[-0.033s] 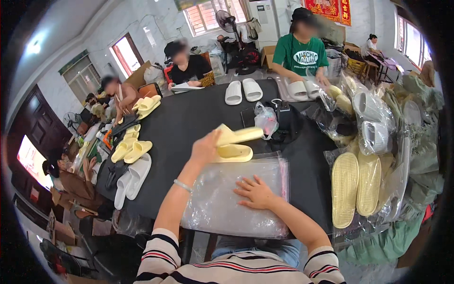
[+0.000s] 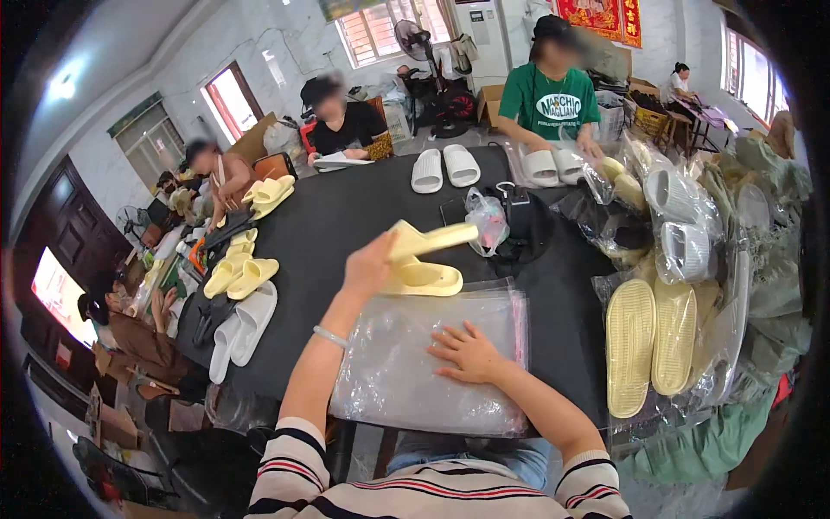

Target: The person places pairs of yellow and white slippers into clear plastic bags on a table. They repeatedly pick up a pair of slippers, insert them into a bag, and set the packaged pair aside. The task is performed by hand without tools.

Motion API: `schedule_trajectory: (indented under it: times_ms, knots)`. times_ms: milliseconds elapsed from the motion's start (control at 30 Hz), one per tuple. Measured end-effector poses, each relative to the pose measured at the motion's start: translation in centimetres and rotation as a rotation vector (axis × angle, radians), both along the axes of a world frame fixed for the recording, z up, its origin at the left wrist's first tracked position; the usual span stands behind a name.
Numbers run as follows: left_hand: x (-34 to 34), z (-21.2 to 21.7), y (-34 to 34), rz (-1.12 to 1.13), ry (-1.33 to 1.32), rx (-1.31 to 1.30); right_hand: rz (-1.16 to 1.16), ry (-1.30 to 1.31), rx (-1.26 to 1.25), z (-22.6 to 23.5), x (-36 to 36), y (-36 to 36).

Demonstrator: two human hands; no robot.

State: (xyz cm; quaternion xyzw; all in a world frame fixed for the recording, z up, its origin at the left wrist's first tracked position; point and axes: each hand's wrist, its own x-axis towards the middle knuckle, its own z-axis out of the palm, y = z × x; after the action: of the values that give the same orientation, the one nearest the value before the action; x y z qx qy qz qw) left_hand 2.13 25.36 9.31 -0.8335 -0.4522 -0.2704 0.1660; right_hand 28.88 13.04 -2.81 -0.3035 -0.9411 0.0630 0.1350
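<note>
Rn the L hand (image 2: 370,266) is gripping one yellow slipper (image 2: 437,235) by its near end, centre of frame, tilting it up off the table (image 2: 328,216). Its likely mate, a second yellow slipper (image 2: 428,278), is lying just below, at the top edge of the bag stack (image 2: 389,372); can't tell if the L hand is touching it too. R hand (image 2: 467,353) is holding nothing, pressing flat w/ fingers spread on the clear bags, lower centre.

Progress, afaict: the centre pr is sitting unbagged, and the top bag is looking flat w/ nothing in it. Done, by the look of it: a yellow pr (image 2: 631,346) is lying soles up in clear plastic, right of frame, and a pale pr (image 2: 679,195) is resting in clear wrap, upper right. Left w/o bags: yellow slippers (image 2: 253,281) and a grey-white pr (image 2: 252,320) are lying mid-left, more yellow ones (image 2: 275,197) are sitting upper left, plus a white pr (image 2: 427,171) is standing top centre. Co-worker in green (image 2: 562,91), upper right, is handling light slippers (image 2: 541,169) amid clear plastic.
</note>
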Motion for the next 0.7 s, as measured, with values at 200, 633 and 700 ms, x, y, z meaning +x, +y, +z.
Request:
schedule_trajectory:
  times_ms: [200,633,700]
  knots:
    - [-2.9,9.3,-2.3,-0.058,-0.268,0.206,-0.007,-0.052,0.01,0.9,0.5,-0.2]
    - [-12.0,11.0,-12.8,0.161,-0.418,0.167,-0.019,0.007,0.013,0.5,0.2,-0.3]
    - [-12.8,10.8,-13.9,0.188,-0.386,0.098,-0.014,-0.004,-0.014,1.1,0.2,-0.4]
